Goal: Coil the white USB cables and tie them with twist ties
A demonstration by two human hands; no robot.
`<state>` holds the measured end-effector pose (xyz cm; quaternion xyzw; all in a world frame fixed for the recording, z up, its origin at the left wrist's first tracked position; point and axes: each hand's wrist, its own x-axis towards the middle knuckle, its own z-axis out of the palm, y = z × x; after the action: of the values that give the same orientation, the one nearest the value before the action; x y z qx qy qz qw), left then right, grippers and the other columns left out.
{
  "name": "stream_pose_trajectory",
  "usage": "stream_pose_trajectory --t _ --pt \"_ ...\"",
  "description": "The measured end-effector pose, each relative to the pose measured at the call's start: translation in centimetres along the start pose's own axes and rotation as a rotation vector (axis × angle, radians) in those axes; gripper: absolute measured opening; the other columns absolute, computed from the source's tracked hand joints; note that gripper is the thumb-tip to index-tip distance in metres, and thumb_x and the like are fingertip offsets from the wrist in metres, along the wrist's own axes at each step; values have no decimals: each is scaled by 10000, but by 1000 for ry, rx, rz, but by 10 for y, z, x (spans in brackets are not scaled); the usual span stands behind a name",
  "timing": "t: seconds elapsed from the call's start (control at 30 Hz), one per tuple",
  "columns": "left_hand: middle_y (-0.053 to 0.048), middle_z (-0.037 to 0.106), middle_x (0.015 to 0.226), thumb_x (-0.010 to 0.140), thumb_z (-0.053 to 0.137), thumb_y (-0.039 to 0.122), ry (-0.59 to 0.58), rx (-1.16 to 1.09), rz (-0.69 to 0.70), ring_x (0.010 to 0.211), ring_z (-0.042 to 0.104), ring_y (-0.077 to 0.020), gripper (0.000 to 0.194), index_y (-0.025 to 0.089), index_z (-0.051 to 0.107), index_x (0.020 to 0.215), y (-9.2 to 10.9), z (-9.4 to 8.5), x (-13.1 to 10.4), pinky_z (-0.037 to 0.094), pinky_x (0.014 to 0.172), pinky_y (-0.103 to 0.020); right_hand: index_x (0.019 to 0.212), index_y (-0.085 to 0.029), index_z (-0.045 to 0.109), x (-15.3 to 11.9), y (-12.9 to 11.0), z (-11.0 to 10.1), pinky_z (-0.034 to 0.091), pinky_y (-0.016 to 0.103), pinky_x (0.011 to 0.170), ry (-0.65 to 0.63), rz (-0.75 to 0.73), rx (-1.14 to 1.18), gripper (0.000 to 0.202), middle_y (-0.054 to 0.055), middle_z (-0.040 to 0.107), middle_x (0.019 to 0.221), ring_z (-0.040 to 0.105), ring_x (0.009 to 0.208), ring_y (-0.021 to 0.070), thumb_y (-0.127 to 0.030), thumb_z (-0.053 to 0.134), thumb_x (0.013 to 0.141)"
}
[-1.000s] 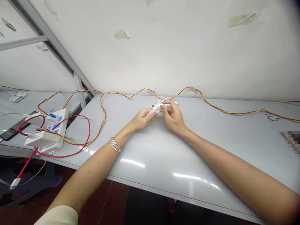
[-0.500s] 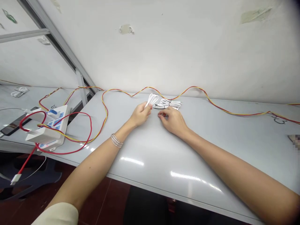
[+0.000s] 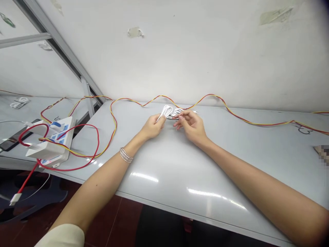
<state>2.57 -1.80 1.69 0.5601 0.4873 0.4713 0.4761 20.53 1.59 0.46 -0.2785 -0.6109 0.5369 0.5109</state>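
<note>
A white coiled cable (image 3: 166, 111) is gripped in my left hand (image 3: 152, 126), its loops standing up past the thumb and fingers. My right hand (image 3: 192, 126) is just to the right, its fingers loosely bent and apart, and I see nothing held in them. Behind the right hand lies a bundle of white cables (image 3: 177, 112) on the table, partly covered by that hand. The lower end of the coil in my left hand is hidden by the fingers.
A twisted red and yellow wire (image 3: 114, 127) runs along the back of the grey table (image 3: 159, 161) by the wall. On the left are a white power strip (image 3: 67, 137) with chargers, a phone (image 3: 15, 139) and another coiled white cable (image 3: 20, 102). Black ties (image 3: 304, 130) lie at the right.
My right hand's fingers have gone from a pinch to spread apart and now cover more of the cable bundle. The left hand keeps its hold on the coil. The view has shifted slightly.
</note>
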Motion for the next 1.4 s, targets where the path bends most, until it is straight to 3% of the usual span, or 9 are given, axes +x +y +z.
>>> stream_pose_trajectory --t 0.1,0.23,0.47,0.67,0.9,1.4 --pt "109 231 556 982 490 448 -69 -179 -174 379 168 -37 311 212 421 792 9 8 -5 205 358 -172 925 -214 583 1 0 -2 575 308 644 16 56 42 391 61 724 978 710 726 162 -536 766 800" --pt "109 228 550 973 507 429 -159 -274 -207 377 144 -33 276 191 499 833 15 12 -9 189 362 -166 890 -216 608 2 1 -4 569 304 671 -34 92 58 394 16 700 838 714 756 174 -519 818 749" --pt "118 238 525 907 607 437 -157 -340 -146 387 133 -36 261 197 504 905 16 10 -10 179 358 -158 879 -214 662 4 1 -4 552 301 662 -78 76 25 383 44 700 953 689 833 185 -510 843 717" --pt "136 251 508 882 652 473 -36 -339 -69 382 130 -35 339 236 410 885 13 15 -9 183 359 -155 880 -201 663 2 0 -3 550 300 640 -61 92 -59 354 75 712 1099 674 781 161 -505 791 752" --pt "149 263 496 896 648 491 -17 -215 -25 369 153 -33 395 251 334 880 7 15 -8 157 376 -167 869 -205 638 -1 1 1 504 296 549 -44 77 -223 266 43 686 863 620 644 153 -443 731 796" --pt "162 260 479 856 664 579 -56 -146 -8 363 181 -44 468 266 324 931 4 18 -10 160 383 -182 826 -198 655 -2 1 2 466 310 619 -123 -44 -354 186 34 684 791 572 640 154 -379 635 864"
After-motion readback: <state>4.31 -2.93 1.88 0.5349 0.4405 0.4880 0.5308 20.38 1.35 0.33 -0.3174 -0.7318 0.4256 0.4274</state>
